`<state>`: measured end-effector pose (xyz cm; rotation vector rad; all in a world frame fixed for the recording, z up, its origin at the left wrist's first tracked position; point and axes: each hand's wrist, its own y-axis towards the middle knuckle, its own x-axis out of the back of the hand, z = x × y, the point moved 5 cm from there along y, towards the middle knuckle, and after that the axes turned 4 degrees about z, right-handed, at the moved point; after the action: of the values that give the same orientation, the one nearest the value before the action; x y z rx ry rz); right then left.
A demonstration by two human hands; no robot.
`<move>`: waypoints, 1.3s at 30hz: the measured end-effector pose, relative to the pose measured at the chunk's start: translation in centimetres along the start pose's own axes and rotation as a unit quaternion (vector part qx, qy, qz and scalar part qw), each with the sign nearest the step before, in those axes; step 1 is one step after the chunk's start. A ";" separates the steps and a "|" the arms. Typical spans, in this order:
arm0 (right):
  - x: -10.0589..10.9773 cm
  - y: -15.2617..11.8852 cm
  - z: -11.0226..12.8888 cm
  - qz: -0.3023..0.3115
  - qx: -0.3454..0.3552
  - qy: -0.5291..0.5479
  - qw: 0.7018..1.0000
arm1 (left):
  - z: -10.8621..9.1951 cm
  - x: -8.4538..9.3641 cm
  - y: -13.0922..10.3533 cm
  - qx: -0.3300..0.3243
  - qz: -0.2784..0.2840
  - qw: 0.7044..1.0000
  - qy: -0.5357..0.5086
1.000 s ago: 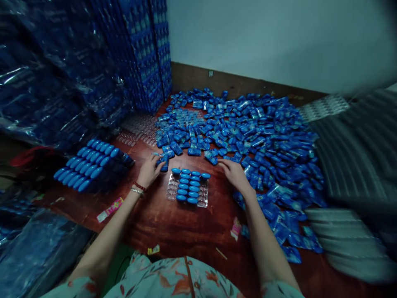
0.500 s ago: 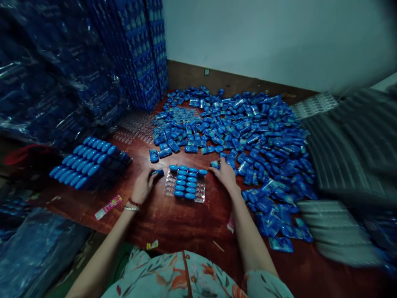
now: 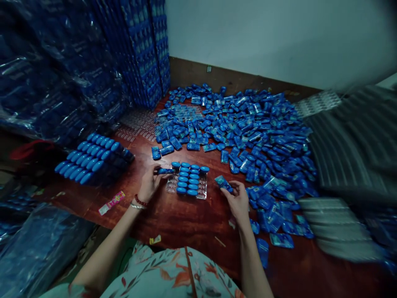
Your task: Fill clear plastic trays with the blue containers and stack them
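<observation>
My left hand [image 3: 149, 182], with a beaded bracelet at the wrist, is closed on a small blue packet [image 3: 165, 171] beside the left edge of a clear plastic blister tray [image 3: 202, 191]. Rounded blue pieces [image 3: 183, 179] fill the tray's two middle columns and the outer spots of its far row; other hollows at the sides hold none. To the right of the tray, my right hand [image 3: 237, 200] pinches another small blue packet [image 3: 223, 183] between thumb and fingers, just above the tabletop. The print on both packets is too small to read.
A large heap of blue packets [image 3: 242, 120] covers the table's back and right. A stack of filled trays [image 3: 88, 159] stands at left, clear trays [image 3: 136, 124] behind it. Tall wrapped stacks [image 3: 136, 49] rise at back left. Grey ridged sheets [image 3: 338, 227] lie at right.
My right hand has drawn back from the heap's edge toward me, and a packet now shows in its fingers. My left hand has shifted slightly right and up, closer to the tray, with its packet.
</observation>
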<state>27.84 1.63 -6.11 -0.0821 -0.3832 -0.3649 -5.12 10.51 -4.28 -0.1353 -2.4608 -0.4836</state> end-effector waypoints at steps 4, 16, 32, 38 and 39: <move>-0.9 0.2 1.6 0.070 -0.007 0.042 0.997 | -0.6 -1.5 1.4 -0.119 0.044 0.991 0.046; -4.5 1.1 4.6 0.025 0.151 -0.099 0.983 | -3.4 -2.6 2.8 -0.216 0.258 0.922 0.193; -6.3 2.0 5.6 0.074 0.158 -0.169 0.970 | -2.6 -3.2 1.6 -0.140 0.106 0.954 0.245; -5.9 3.0 4.9 0.143 0.186 -0.203 0.951 | -2.3 -3.0 1.3 -0.127 0.118 0.958 0.228; -6.1 3.0 5.3 0.176 0.196 -0.242 0.934 | -2.3 -3.0 1.4 -0.126 0.120 0.959 0.223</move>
<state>21.77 7.22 -3.56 0.1545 -0.9083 0.0995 -1.15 10.97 -3.95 -0.3812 -1.9066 -0.6414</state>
